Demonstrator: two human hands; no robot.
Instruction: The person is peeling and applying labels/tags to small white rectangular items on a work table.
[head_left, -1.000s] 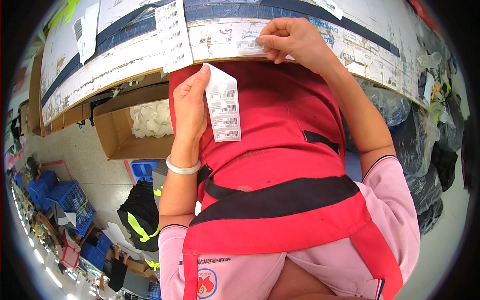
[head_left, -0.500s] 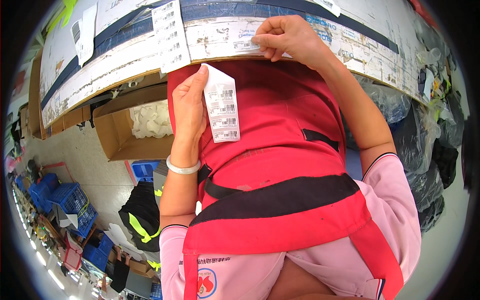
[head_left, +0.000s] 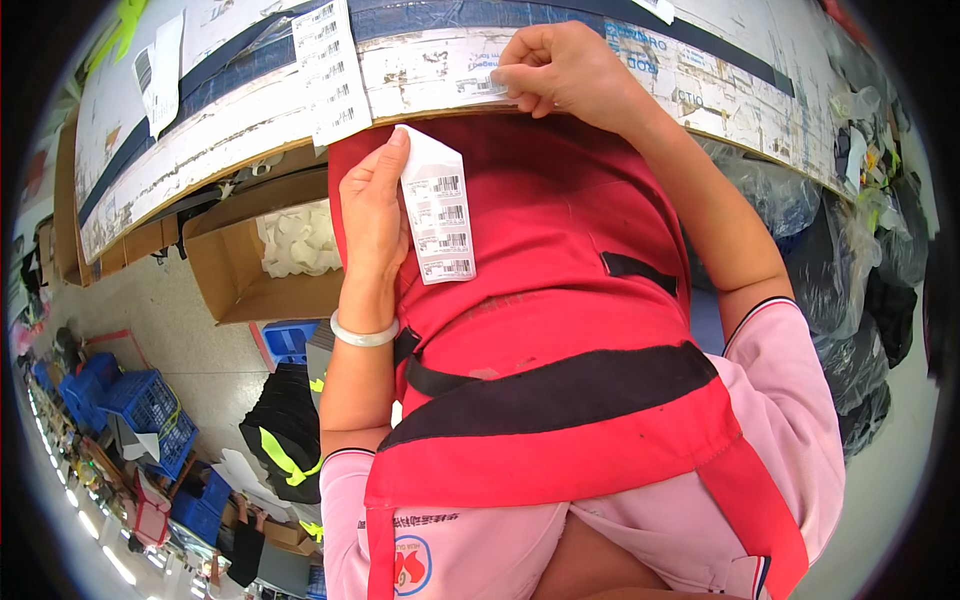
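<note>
Between thumb and fingers, my left hand (head_left: 375,195) grips a strip of barcode labels (head_left: 437,225), which hangs in front of my red apron (head_left: 540,220). Its upper part is blank white backing; several printed labels run down the rest. At the near edge of the white worktop (head_left: 420,95), my right hand (head_left: 572,75) has its thumb and forefinger pinched on the right end of a small barcode label (head_left: 480,87). That label is over the worktop; whether it is stuck down I cannot tell. A longer label strip (head_left: 332,75) lies to its left, overhanging the edge.
Another white label sheet (head_left: 160,80) lies at the worktop's left. Below stands an open cardboard box (head_left: 270,295) with white scraps inside. Filled plastic bags (head_left: 840,270) crowd the right side. Blue crates (head_left: 155,415) and a black pile with yellow-green bands (head_left: 280,430) are at left.
The view has shifted slightly. Both hands keep their grips, and the small label stays by my right fingertips. Otherwise little differs.
</note>
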